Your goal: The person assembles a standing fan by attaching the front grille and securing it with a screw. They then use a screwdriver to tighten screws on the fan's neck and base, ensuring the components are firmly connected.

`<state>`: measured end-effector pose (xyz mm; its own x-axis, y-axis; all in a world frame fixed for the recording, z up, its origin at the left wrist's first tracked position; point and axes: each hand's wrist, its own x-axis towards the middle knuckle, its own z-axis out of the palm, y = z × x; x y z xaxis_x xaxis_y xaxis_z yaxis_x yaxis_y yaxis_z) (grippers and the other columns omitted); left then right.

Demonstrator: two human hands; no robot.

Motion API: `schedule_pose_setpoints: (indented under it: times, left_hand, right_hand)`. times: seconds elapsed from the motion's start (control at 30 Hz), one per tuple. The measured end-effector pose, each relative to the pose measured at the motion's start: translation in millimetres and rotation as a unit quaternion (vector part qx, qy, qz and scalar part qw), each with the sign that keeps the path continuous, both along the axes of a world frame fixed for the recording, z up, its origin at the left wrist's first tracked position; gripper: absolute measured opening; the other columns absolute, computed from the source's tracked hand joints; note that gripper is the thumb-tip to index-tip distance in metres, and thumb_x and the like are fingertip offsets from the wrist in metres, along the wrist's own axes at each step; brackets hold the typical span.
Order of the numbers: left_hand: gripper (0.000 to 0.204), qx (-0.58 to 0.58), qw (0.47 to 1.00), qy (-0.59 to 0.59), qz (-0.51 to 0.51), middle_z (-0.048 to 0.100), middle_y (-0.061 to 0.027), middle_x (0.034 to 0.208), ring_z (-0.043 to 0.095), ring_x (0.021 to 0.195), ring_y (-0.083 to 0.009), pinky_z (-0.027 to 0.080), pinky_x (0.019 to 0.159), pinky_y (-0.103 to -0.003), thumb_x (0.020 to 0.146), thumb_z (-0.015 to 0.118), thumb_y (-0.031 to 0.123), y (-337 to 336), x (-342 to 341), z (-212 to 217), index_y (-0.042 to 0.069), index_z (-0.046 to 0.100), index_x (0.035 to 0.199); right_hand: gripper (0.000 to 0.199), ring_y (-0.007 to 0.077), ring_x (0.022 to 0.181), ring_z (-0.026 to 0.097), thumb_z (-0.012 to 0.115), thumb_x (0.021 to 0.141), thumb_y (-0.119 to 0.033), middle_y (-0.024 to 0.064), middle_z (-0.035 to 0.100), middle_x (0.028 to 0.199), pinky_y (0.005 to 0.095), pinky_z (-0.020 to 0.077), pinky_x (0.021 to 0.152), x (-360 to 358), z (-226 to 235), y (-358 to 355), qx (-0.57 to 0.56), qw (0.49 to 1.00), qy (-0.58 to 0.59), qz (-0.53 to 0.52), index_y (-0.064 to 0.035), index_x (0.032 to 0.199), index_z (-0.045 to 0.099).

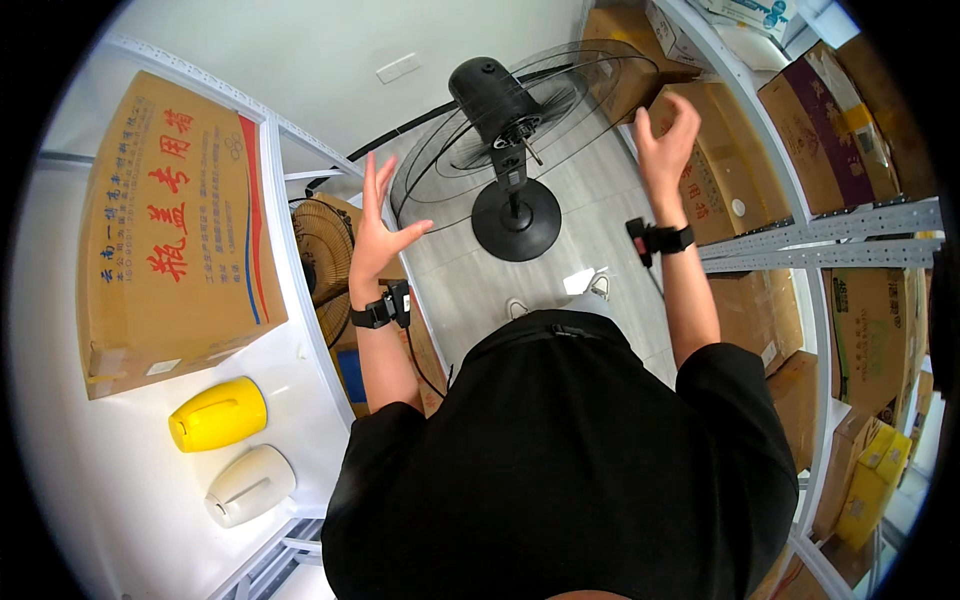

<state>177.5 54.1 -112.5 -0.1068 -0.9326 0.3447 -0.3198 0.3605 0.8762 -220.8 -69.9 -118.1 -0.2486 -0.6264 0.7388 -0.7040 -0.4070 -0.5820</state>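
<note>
A black pedestal fan (505,110) stands on the floor in front of me, its round wire cage tilted and its round base (516,220) below. My left hand (380,225) is raised at the cage's left edge, fingers spread, holding nothing. My right hand (668,130) is up at the cage's right side, fingers loosely curled and apart, also holding nothing. Whether either hand touches the cage cannot be told. Both wrists carry black bands.
A white metal shelf (300,330) on my left holds a large cardboard box (165,230), a yellow jug (217,414) and a white jug (250,485). A smaller fan (322,255) sits behind its upright. Shelving (830,240) on my right is packed with cardboard boxes.
</note>
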Motion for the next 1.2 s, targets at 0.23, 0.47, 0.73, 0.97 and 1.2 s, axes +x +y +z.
schedule_pose_setpoints:
  times: [0.23,0.47,0.73,0.97,1.2]
  left_hand:
    - [0.087,-0.090,0.996,0.011,0.010,0.056,-0.0173,0.131,0.054,0.122,-0.0281,0.039,0.105,-0.041,0.072,0.080,0.017,-17.1,-40.0,33.7,0.006,0.035,0.146]
    - [0.060,-0.107,0.992,-0.030,0.067,0.060,-0.0170,0.125,0.059,0.115,-0.0272,0.045,0.098,-0.037,0.090,0.064,0.040,-18.8,-42.0,25.8,0.005,0.048,0.137]
    - [0.058,-0.104,0.991,-0.021,0.077,0.059,-0.0159,0.125,0.060,0.113,-0.0255,0.046,0.097,-0.036,0.093,0.060,0.041,-16.5,-46.6,21.8,0.004,0.049,0.136]
    - [0.056,-0.105,0.991,-0.020,0.085,0.060,-0.0159,0.125,0.059,0.114,-0.0250,0.045,0.097,-0.036,0.093,0.060,0.040,-11.5,-45.5,23.5,0.003,0.050,0.135]
    - [0.057,-0.097,0.990,-0.022,0.096,0.060,-0.0170,0.124,0.060,0.114,-0.0255,0.045,0.097,-0.036,0.093,0.060,0.041,-8.4,-51.1,23.8,0.003,0.050,0.135]
  right_hand:
    - [0.053,0.0179,0.098,0.059,0.064,0.090,-0.041,0.0101,0.060,0.114,0.0334,0.0503,0.084,52.2,-111.3,-3.4,0.452,0.798,-0.291,0.272,-0.0006,0.123,0.053]
    - [0.078,0.0278,0.112,0.059,0.051,0.090,-0.062,0.0199,0.057,0.123,0.0396,0.0494,0.097,94.1,-110.3,-4.3,0.513,0.552,-0.545,0.367,0.0049,0.129,0.044]
    - [0.071,0.0289,0.096,0.067,0.058,0.088,-0.058,0.0224,0.065,0.111,0.0308,0.0573,0.080,105.0,-113.6,-34.8,0.500,0.442,-0.632,0.394,0.0067,0.118,0.050]
    - [0.064,0.0118,0.074,0.058,0.079,0.079,-0.034,0.0026,0.057,0.083,0.0281,0.0511,0.069,130.6,-107.5,-20.0,0.348,0.828,-0.371,0.237,0.0027,0.119,0.046]
    - [0.076,0.0189,0.081,0.061,0.065,0.086,-0.055,0.0123,0.060,0.089,0.0301,0.0515,0.075,125.6,-92.1,-6.3,0.448,0.547,-0.597,0.379,0.0075,0.122,0.044]
